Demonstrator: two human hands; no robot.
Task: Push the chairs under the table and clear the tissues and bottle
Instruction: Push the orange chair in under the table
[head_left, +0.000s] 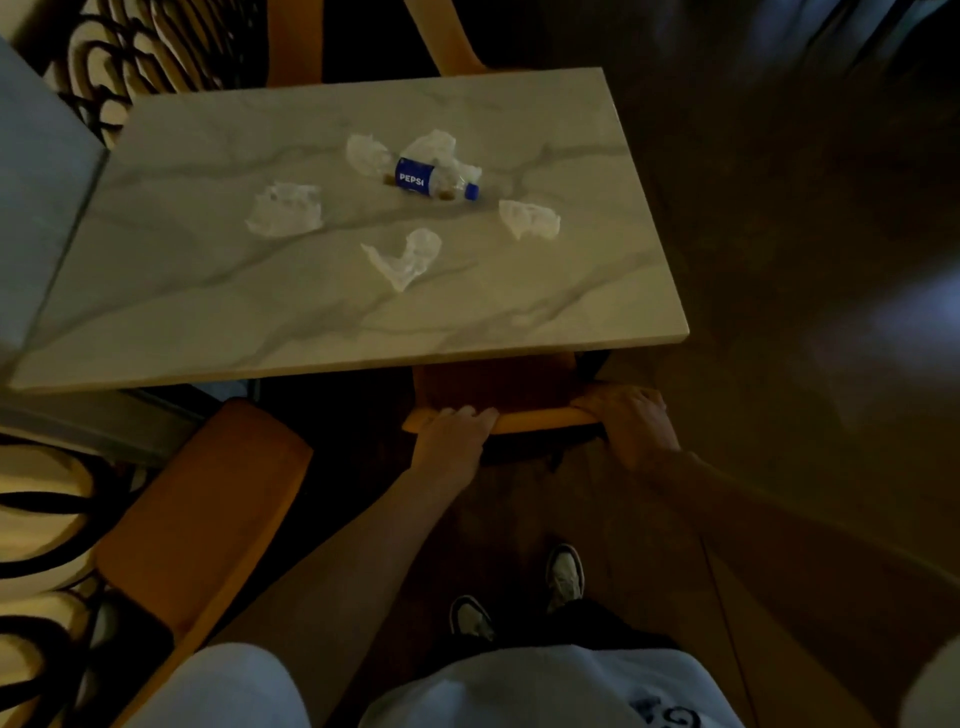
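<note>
A marble-look table (208, 322) carries a small plastic bottle (431, 182) with a blue label and blue cap, lying on its side. Several crumpled white tissues (284, 208) lie around it. An orange chair (540, 415) stands at the table's near right edge, its seat mostly under the top. My left hand (457, 423) grips the left part of its backrest top. My right hand (631, 415) grips the right part. A second orange chair (202, 514) stands out from the table at the near left, turned at an angle.
Another orange chair back (441, 36) shows beyond the table's far edge. A grey panel (36, 197) adjoins the table on the left. A patterned black and cream carpet (36, 519) lies to the left, dark floor to the right. My feet stand behind the chair.
</note>
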